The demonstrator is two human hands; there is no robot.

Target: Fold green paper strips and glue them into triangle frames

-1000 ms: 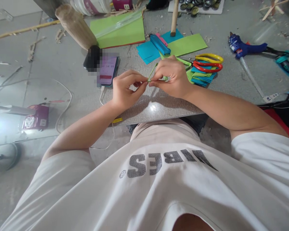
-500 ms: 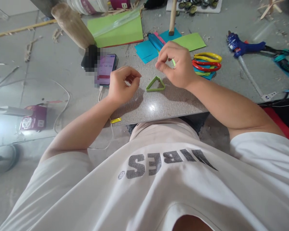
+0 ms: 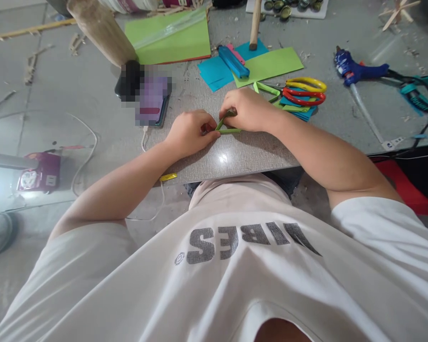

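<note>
A small triangle folded from a green paper strip (image 3: 229,131) stands on the table near its front edge. My left hand (image 3: 193,132) pinches its left corner between thumb and fingers. From the far right side, my right hand (image 3: 245,110) closes on its upper part and hides much of it. Just beyond my right hand lie another folded green strip (image 3: 267,88), scissors with red and yellow handles (image 3: 304,91), and a blue stapler (image 3: 233,61). To the left of my left hand lies a phone (image 3: 153,99) with a cable plugged in.
Green paper sheets (image 3: 171,40) and blue paper (image 3: 212,75) lie farther back. A blue glue gun (image 3: 358,69) with a cord is at the right. A wooden stick (image 3: 255,28), a tray of bottle caps (image 3: 288,14) and a wooden cylinder (image 3: 100,31) are at the back.
Both hands were raised and apart from the triangle. They have come down and inward and taken hold of it. The view has shifted slightly.
</note>
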